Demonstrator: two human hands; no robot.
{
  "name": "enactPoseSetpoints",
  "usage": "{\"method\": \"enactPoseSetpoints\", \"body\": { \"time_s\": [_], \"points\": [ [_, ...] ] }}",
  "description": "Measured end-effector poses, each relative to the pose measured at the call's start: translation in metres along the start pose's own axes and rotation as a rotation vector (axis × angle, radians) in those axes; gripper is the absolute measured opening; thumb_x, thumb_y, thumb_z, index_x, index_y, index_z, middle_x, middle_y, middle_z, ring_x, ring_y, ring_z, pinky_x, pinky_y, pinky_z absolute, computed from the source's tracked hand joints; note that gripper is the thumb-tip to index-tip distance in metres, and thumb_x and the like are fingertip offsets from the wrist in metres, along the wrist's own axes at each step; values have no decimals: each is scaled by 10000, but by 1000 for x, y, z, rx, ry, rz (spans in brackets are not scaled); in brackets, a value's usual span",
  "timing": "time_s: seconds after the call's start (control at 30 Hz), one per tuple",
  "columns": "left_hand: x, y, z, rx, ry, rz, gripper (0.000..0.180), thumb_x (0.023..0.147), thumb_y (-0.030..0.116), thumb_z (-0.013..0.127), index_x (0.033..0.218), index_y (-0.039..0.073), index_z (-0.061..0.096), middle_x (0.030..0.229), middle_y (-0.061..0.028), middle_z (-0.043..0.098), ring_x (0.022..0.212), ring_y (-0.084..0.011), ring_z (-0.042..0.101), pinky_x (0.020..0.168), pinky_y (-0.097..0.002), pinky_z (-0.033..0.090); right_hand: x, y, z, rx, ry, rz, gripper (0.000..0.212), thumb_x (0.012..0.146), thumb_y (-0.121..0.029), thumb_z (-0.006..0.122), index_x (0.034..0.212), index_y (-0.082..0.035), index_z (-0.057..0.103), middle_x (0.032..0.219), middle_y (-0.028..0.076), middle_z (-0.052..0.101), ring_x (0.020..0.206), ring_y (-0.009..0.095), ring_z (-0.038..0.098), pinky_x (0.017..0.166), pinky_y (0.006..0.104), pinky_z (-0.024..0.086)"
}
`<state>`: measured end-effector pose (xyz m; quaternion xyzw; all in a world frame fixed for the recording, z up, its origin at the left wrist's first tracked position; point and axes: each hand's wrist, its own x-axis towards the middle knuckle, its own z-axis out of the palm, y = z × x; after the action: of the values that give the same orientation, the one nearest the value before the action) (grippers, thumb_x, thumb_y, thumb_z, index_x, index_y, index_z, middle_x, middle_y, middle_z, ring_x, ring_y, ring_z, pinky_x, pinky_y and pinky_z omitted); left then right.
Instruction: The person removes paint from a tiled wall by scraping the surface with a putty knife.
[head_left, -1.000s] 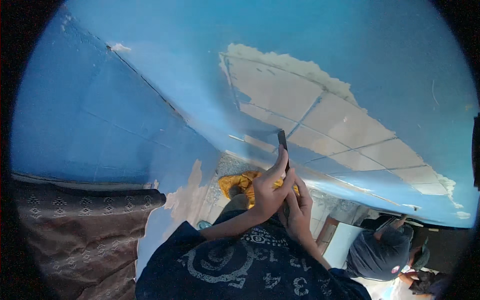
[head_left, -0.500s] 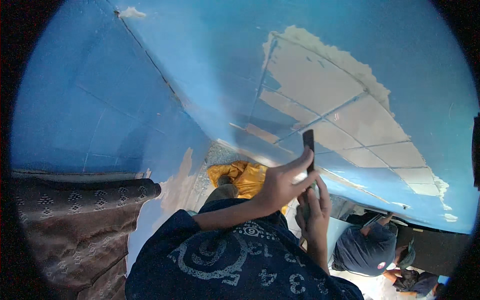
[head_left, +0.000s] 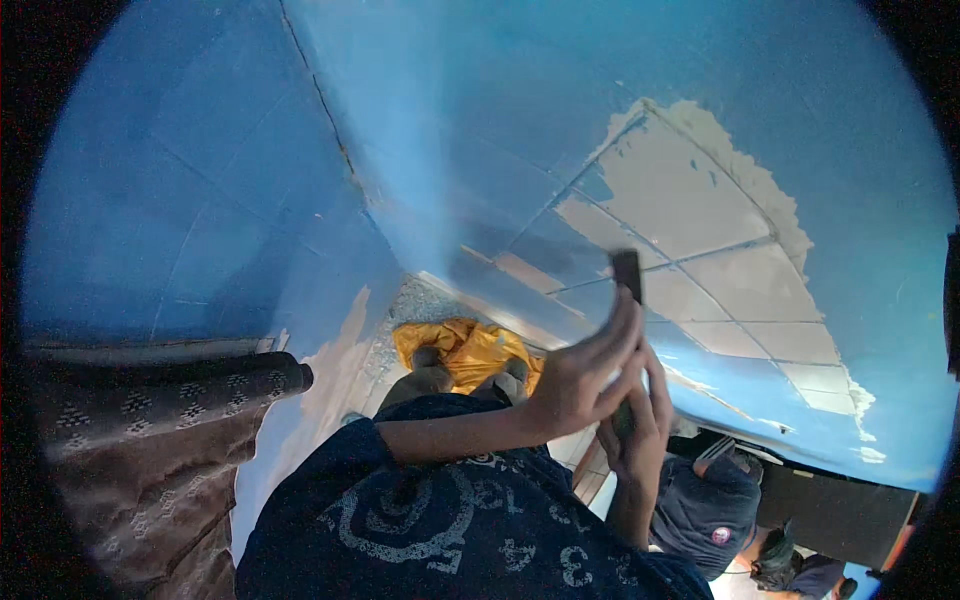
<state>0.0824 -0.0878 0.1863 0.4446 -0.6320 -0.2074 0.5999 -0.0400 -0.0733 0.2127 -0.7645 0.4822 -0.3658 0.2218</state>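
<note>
A scraper with a dark, narrow, flat blade (head_left: 627, 272) points upward in front of the wall. My left hand (head_left: 585, 385) is closed about the blade, its fingers running along it and covering the lower part. Just to the right and lower, my right hand (head_left: 640, 425) is closed around the tool's lower end, which is mostly hidden by the fingers. Both hands touch each other at the fingertips. Behind them, the blue wall (head_left: 520, 120) has a large pale patch (head_left: 690, 190) of bared tiles with ragged paint edges and dark joint lines.
A yellow cloth or plastic sheet (head_left: 465, 350) lies on the floor around my feet. To the left, a brown patterned fabric (head_left: 170, 460) hangs over an edge against the wall. At the lower right a person in a dark shirt (head_left: 705, 505) is close by, near a black panel (head_left: 840, 515).
My view has shifted, so the pale patch sits lower and further right. My left hand has slid up over the blade, leaving less of it showing; both hands are nearer together.
</note>
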Motion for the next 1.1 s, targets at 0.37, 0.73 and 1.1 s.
{"method": "enactPoseSetpoints", "body": {
  "time_s": [0.37, 0.73, 1.1],
  "points": [
    [-5, 0, -10, -75, -166, -39, 726, 848, 310, 544, 1337, -122, 226, 1350, -380, 227, 1179, -435, 425, 893, -395, 459, 6, -20, -3, 680, -83, 567, 410, 889, -93, 482, 1282, 13, 433, 1098, 102, 558, 885, 95, 538, 732, 213, 445],
    [-13, 1, -7, -124, -230, -36, 833, 808, 376, 577, 1360, -103, 178, 1373, -366, 192, 1162, -439, 442, 861, -375, 480, -10, -20, -9, 725, 15, 711, 435, 883, -154, 529, 1287, -19, 440, 798, 5, 525, 672, 54, 470, 560, 167, 369],
    [-23, 10, 17, -291, -307, -99, 909, 834, 394, 540, 1358, -131, 15, 1383, -399, -6, 1316, -491, 64, 1077, -475, 162, -2, -23, -17, 527, -33, 558, 419, 852, -123, 565, 1242, 4, 481, 1205, 149, 525, 1068, 177, 534, 883, 303, 450]
  ]
}}
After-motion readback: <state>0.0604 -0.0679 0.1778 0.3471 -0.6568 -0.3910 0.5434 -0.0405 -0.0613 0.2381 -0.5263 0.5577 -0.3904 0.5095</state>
